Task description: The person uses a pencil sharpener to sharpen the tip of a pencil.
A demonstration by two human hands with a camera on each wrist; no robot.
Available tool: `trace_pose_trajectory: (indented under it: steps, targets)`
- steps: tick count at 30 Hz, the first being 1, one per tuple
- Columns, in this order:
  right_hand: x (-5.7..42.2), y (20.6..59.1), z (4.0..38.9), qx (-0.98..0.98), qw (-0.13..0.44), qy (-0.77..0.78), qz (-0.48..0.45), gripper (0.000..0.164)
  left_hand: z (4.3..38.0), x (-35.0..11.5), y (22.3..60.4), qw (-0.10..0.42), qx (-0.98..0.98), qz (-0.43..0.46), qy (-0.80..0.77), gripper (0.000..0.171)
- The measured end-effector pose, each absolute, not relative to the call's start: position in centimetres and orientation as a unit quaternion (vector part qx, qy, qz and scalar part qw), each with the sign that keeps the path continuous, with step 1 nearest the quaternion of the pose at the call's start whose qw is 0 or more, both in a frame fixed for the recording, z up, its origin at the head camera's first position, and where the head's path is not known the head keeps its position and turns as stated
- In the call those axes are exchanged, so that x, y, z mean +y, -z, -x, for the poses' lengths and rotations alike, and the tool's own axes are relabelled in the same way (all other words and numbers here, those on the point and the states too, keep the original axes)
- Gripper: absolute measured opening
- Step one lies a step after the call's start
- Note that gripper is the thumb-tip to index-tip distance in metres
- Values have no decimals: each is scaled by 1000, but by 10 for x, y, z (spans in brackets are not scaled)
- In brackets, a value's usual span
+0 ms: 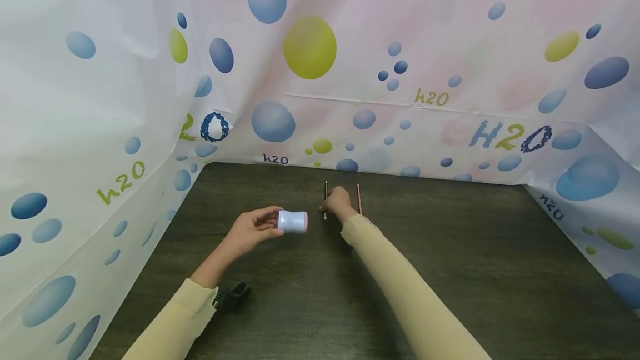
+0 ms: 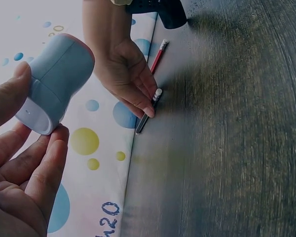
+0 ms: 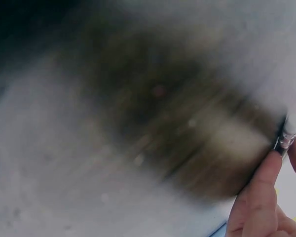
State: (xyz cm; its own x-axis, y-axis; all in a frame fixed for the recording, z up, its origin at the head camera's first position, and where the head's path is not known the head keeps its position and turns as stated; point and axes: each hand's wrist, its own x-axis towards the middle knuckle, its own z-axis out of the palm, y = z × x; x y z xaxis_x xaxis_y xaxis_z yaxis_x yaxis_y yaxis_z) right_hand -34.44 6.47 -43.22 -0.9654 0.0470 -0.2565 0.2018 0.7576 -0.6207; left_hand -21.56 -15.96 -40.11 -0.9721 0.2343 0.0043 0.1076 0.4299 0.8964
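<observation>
My left hand (image 1: pixel 251 230) holds a small pale-blue waisted container (image 1: pixel 291 221) tilted on its side above the table, between thumb and fingertips. One end of it is pink; in the left wrist view the pale-blue container (image 2: pixel 64 69) shows a whitish recessed end towards my palm. Farther forward, my right hand (image 1: pixel 338 202) pinches a black pencil (image 1: pixel 326 187) at the table. The white eraser end of this black pencil (image 3: pixel 292 124) sticks out between thumb and fingers in the right wrist view. Just right of that hand lies a red pencil (image 1: pixel 359 198), apart from it.
The dark wooden table (image 1: pixel 475 271) runs back to a white sheet (image 1: pixel 360 143) printed with bubbles and lettering, which also stands along the left and right sides. A black strapped device (image 1: pixel 232 294) sits at my left wrist. Much of the right wrist view is blurred.
</observation>
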Motion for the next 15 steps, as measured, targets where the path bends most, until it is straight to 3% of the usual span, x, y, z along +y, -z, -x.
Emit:
trace_pose_trajectory:
  steps: [9,15]
  targets:
    - [65,433,346,932,111,338,-60,42,217,-160,401,60,844,-102,-524,51]
    - [72,440,361,891,160,417,-84,43,217,-161,402,58,843,-106,-524,51]
